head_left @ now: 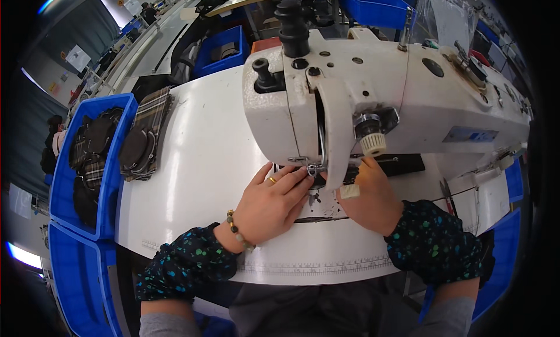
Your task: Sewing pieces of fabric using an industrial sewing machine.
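A white sewing machine [344, 98] stands over the table in front of me. My left hand [274, 200] lies flat left of its needle area, fingers stretched out and fingertips beside the metal presser foot [313, 169]. A ring and a bead bracelet are on that hand and wrist. To the right of the needle, my right hand [370, 197] reaches in under the machine arm; its fingertips are mostly hidden by machine parts. Beyond it lies a dark strip of material [402, 165] under the arm. Whatever lies under the foot is largely covered.
Folded plaid cloth with dark pieces [146, 135] lies at the table's left edge. Beside it, a blue bin [119, 162] holds similar pieces. A slim tool with red handles [448, 198] rests at the right. More blue bins [79, 278] stand below left and behind the table.
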